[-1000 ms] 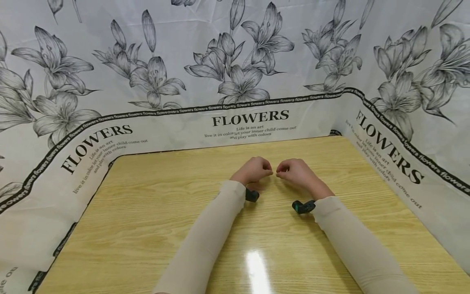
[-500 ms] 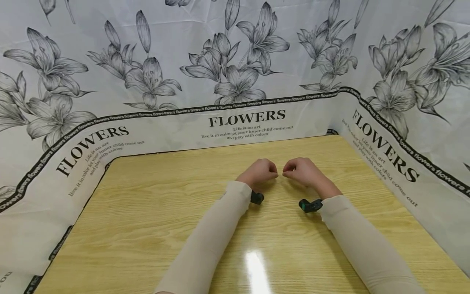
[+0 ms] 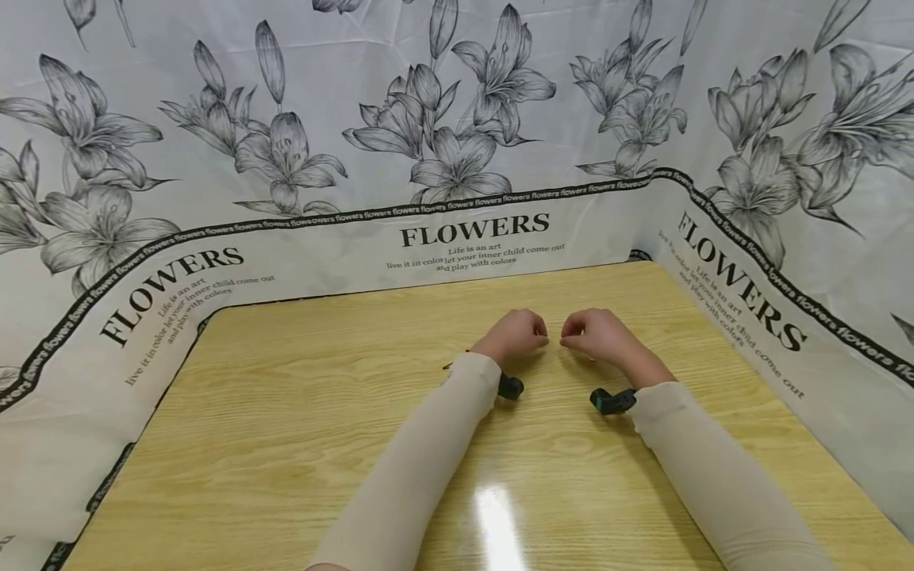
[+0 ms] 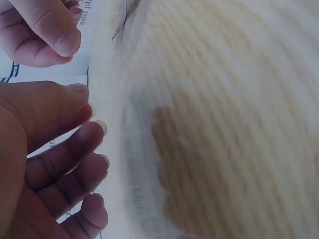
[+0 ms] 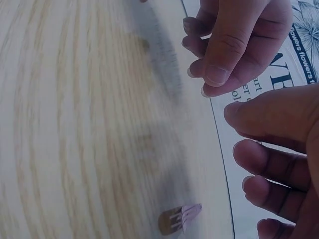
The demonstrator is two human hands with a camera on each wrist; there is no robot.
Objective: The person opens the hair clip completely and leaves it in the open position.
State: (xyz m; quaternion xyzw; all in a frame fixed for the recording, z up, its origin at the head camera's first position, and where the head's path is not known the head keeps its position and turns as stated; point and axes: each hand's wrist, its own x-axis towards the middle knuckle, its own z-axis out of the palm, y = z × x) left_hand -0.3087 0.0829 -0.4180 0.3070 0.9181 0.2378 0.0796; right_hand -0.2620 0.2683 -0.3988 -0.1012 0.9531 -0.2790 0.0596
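My left hand (image 3: 516,333) is over the far middle of the table, fingers curled and thumb tip close to the index finger. My right hand (image 3: 600,337) mirrors it, with a narrow gap between the two sets of fingertips. In the left wrist view, the left fingers (image 4: 87,142) are bent one beside another. In the right wrist view, the right thumb (image 5: 269,117) lies above the bent fingers. I cannot tell whether either hand pinches something thin. A small brown-and-lilac striped thing (image 5: 182,219) shows below the right hand. Thin dark lines (image 3: 457,361) show beside the left cuff.
The wood-grain table (image 3: 300,428) is glossy and reflects the hands and a bright light. White cloth (image 3: 343,262) printed with flowers and lettering surrounds its back and sides. A dark wrist camera (image 3: 612,401) hangs below the right wrist, another (image 3: 510,388) below the left.
Both hands have shifted right together, and the gap between their fingertips has widened slightly. Thin dark lines now show left of the left wrist. The head view has turned a little right.
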